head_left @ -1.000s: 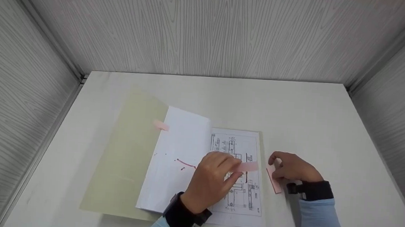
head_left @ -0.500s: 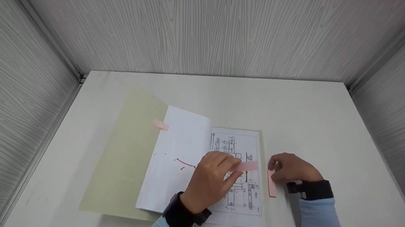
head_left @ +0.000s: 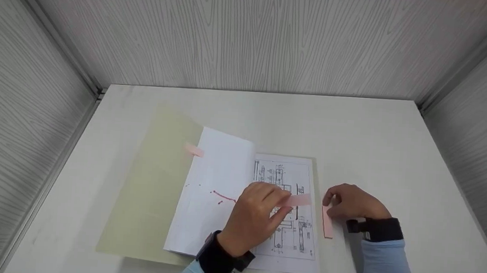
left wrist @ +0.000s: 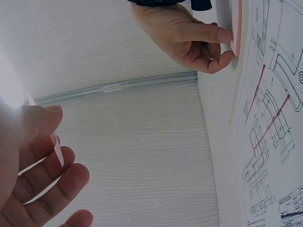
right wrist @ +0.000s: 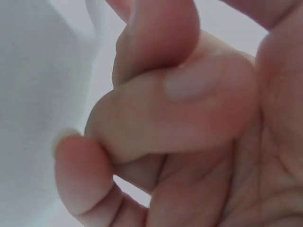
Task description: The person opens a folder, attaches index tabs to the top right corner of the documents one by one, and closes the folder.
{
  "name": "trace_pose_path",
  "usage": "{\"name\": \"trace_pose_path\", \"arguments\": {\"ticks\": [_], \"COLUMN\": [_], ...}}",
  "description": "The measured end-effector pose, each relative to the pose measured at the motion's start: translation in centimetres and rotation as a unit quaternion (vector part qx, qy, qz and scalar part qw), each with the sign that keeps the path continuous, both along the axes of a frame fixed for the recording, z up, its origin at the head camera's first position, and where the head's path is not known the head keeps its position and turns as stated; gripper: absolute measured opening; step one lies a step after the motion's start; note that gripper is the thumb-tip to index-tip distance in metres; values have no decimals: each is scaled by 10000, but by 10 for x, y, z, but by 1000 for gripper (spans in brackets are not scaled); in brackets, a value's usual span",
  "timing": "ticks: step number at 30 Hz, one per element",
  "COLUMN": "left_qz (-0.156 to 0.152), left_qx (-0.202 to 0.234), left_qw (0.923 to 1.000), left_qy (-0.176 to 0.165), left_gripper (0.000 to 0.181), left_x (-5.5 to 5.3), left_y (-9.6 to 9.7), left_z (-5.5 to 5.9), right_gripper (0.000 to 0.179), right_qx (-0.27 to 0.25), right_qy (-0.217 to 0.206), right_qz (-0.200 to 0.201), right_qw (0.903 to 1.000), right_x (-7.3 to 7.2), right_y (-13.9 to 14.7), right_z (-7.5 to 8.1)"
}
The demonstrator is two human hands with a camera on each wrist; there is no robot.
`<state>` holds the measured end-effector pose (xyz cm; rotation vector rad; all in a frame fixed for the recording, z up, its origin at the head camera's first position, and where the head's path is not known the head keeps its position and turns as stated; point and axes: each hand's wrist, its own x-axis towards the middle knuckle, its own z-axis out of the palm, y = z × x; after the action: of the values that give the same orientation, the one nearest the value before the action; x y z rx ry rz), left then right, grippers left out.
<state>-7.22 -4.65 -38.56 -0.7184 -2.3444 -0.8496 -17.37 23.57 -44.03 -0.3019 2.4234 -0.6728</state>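
Observation:
My left hand (head_left: 255,218) pinches a pink sticky note strip (head_left: 301,200) by one end, its free end pointing right over a page with a technical drawing (head_left: 280,259). In the left wrist view that strip (left wrist: 58,153) shows thin and slightly bent among the fingers. Just right of the open folder, my right hand (head_left: 355,202) grips the far end of a small pink sticky note pad (head_left: 327,226) between thumb and finger. The pad (left wrist: 236,26) lies along the folder's edge in the left wrist view. Curled fingers (right wrist: 161,109) fill the right wrist view, hiding the pad there.
The folder's pale green cover (head_left: 145,198) is opened to the left. A turned sheet (head_left: 220,165) with red marks rises over it, bearing a pink tab (head_left: 194,150) at its edge. Grey wood-grain panels (head_left: 250,38) enclose the white table (head_left: 381,133) at the back and sides.
The pink pad has swung from a slant to lie nearly parallel with the folder's right edge, its near end shifting left. The left hand and its strip have stayed in place.

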Motion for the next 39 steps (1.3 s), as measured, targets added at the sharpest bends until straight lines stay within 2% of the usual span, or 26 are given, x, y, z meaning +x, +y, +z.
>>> {"name": "trace_pose_path", "arguments": {"ticks": [6,8,11,13,16,18,20,23,25,29,33,39], "left_qz": [0,8,17,50,130,213,266,320,330,383,467,463], "left_qx": [30,35,9,-75,-371,-667,-891,-1034,-998,-977,-971,-914], "left_qw": [10000,10000,10000,10000,9992,9975,9957,9941,9945,9945,9942,9947], "left_qy": [15,30,6,-43,-88,-77,-42,5,20,24,-25,6], "left_gripper": [19,18,18,18,17,16,16,15,16,16,19,19], "left_x": [-1,-1,-2,-2,-3,-4,-4,-4,-4,-4,-3,-2], "left_y": [0,0,-1,-1,-1,-1,-1,-1,0,-1,-2,-2], "left_z": [-1,-1,-2,-3,-4,-6,-7,-7,-7,-5,-4,-3], "right_gripper": [16,15,12,13,16,16,19,21,21,14,15,13], "right_qx": [-31,-131,-789,-1542,-2754,-3320,-3611,-3570,-3491,-3469,-3475,-3059], "right_qy": [-16,175,687,1111,1427,1459,1396,1499,1653,1861,1920,1919], "right_qz": [-11,19,3,-112,-286,-142,187,782,933,770,577,433], "right_qw": [10000,9998,9945,9817,9502,9318,9218,9187,9177,9160,9160,9315], "right_x": [-1,-2,0,4,16,27,38,48,52,55,53,53], "right_y": [-1,-1,-4,-9,-25,-39,-55,-75,-82,-82,-73,-74], "right_z": [-1,3,15,27,46,58,65,68,68,68,70,70]}}
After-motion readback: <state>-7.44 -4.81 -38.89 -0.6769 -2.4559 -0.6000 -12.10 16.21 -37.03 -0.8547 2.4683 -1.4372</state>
